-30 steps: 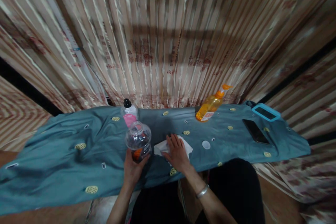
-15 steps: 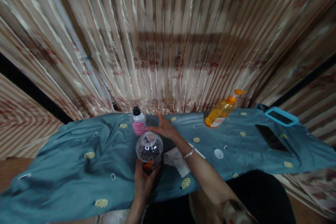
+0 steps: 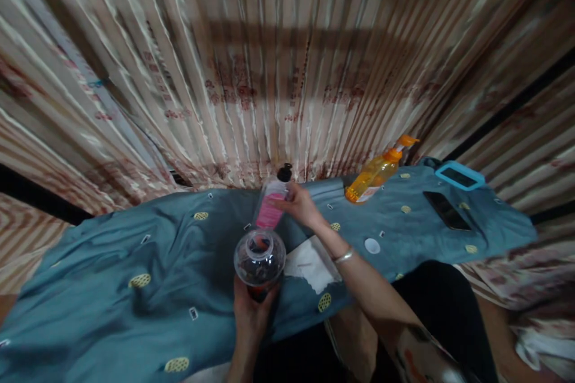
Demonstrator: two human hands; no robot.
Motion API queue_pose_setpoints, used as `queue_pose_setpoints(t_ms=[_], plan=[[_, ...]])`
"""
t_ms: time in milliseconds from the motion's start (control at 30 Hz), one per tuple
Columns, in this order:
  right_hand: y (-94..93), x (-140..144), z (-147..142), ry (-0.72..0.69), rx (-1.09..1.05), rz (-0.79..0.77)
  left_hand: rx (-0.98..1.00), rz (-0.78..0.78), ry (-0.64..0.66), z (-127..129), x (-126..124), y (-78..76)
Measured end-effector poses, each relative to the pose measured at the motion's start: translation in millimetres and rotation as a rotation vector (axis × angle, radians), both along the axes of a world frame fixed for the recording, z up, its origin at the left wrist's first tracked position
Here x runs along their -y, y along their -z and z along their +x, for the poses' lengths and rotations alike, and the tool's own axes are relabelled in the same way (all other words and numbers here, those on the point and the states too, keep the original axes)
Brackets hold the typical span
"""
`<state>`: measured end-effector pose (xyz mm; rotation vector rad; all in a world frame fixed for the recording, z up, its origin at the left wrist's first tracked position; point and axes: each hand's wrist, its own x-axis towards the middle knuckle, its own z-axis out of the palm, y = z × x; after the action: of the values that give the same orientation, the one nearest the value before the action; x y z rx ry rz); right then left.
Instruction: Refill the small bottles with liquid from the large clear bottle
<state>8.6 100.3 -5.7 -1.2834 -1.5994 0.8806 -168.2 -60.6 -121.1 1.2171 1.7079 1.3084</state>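
Note:
My left hand (image 3: 252, 305) is wrapped round the lower part of a clear plastic cup with a domed lid (image 3: 259, 263). Something dark and orange shows low in the cup, too unclear to name. Just beyond the cup, my right hand (image 3: 302, 206) grips a clear bottle (image 3: 271, 208) with a pink label and a black cap. That bottle tilts to the right at the top. Its base is close behind the cup's lid; whether it touches the cloth I cannot tell.
A teal patterned cloth (image 3: 112, 311) covers the table. White tissue (image 3: 314, 264) lies right of the cup. Farther right are a small white disc (image 3: 372, 246), an orange pump bottle (image 3: 372, 176), a dark phone (image 3: 447, 210) and a blue-framed object (image 3: 460, 175). A striped curtain (image 3: 269, 72) hangs behind.
My right hand has closed on the pink-labelled bottle, which has moved right and tilted. My left hand keeps its hold on the cup. The camera view has shifted a little.

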Motion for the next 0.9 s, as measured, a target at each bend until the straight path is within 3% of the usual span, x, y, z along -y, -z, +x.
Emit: queue_pose_setpoints(t_ms=[167, 267, 367, 733, 900], plan=[[-7.5, 83, 78, 0.169, 0.072, -0.065, 0.047, -0.039, -0.018, 0, -3, -9.4], [-3.4, 132, 94, 0.210, 0.096, -0.129, 0.053, -0.034, -0.027, 0, -3, -13.0], [1.9, 158, 93, 0.260, 0.110, -0.175, 0.047, -0.014, -0.017, 1, -4, -15.2], [1.4, 155, 90, 0.215, 0.109, -0.197, -0.064, -0.001, -0.016, 17, -25, -13.6], [4.3, 160, 91, 0.205, 0.094, -0.183, -0.089, 0.076, -0.019, 23, -25, -17.6]])
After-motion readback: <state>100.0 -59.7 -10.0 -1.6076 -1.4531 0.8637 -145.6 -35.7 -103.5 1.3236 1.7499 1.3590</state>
